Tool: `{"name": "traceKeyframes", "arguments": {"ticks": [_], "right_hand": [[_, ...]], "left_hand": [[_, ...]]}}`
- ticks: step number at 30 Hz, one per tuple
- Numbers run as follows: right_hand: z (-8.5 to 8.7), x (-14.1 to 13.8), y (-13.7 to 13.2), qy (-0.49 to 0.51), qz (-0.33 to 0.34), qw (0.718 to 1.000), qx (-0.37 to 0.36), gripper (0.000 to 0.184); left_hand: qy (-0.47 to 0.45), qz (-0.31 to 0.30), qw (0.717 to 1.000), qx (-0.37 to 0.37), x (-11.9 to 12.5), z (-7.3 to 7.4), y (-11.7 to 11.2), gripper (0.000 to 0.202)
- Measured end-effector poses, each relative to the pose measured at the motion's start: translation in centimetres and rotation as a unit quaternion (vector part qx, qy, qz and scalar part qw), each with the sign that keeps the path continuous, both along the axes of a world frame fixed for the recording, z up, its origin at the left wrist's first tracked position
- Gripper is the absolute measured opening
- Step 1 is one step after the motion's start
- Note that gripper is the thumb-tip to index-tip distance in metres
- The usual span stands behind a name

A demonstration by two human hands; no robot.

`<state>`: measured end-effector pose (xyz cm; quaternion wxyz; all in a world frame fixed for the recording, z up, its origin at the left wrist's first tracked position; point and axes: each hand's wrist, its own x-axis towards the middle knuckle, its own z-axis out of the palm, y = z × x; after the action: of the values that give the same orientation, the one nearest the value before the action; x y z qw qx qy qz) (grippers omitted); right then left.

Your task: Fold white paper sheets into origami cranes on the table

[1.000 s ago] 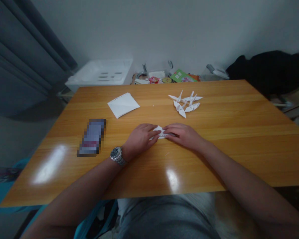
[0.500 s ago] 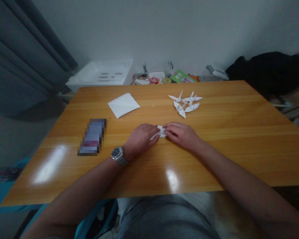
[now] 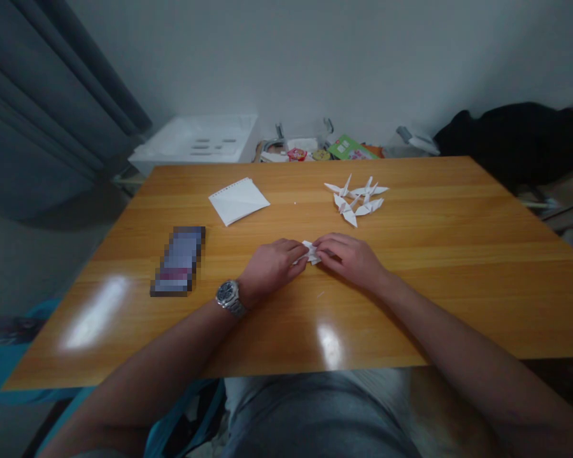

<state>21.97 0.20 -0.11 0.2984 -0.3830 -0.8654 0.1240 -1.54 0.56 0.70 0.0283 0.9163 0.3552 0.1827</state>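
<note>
Between my two hands, low over the wooden table [image 3: 439, 267], is a small folded piece of white paper [image 3: 311, 252]. My left hand [image 3: 277, 264], with a metal watch on its wrist, closes fingers and thumb on the paper's left side. On the right side, my right hand [image 3: 346, 256] pinches the paper between thumb and fingers. Much of the paper is hidden under the fingertips. Beyond my right hand stand several white folded paper cranes [image 3: 348, 208], grouped close together.
White sheets with a perforated edge [image 3: 239, 202] lie at the back left of the table. A phone with a blurred screen [image 3: 179, 261] lies left of my left hand. Past the far edge are a white tray [image 3: 153, 154] and a green booklet [image 3: 346, 146].
My left hand has shifted slightly right along the paper, covering more of its left end. My right hand stays almost in place. The cranes, sheets and phone rest unmoved.
</note>
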Motion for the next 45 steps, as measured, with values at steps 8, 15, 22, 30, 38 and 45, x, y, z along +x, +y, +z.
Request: {"name": "traceKeyframes", "arguments": {"ticks": [8,15,22,30,38,45], "right_hand": [[0.0,0.0,0.0,0.006,0.003,1.000,-0.001,0.020],[0.6,0.2,-0.2,0.024,-0.018,0.999,0.022,0.019],[1.1,1.0,-0.7,0.009,-0.077,0.993,0.094,0.023],[0.7,0.0,-1.3,-0.082,-0.015,0.995,0.057,0.028],[0.6,-0.5,-1.2,-0.121,-0.032,0.991,0.057,0.025],[0.3,-1.1,-1.0,-0.151,-0.027,0.986,0.063,0.027]], "left_hand": [[0.012,0.005,1.000,-0.010,-0.1,-0.2,0.0,0.025],[0.003,0.028,0.999,-0.016,-0.3,0.1,0.1,0.023],[-0.045,0.063,0.997,-0.025,-0.6,0.3,0.3,0.029],[-0.059,0.072,0.995,-0.041,-0.4,0.3,0.3,0.026],[-0.070,0.070,0.993,-0.062,-0.2,0.4,0.2,0.025],[-0.084,0.069,0.991,-0.075,0.2,0.5,0.1,0.024]]}}
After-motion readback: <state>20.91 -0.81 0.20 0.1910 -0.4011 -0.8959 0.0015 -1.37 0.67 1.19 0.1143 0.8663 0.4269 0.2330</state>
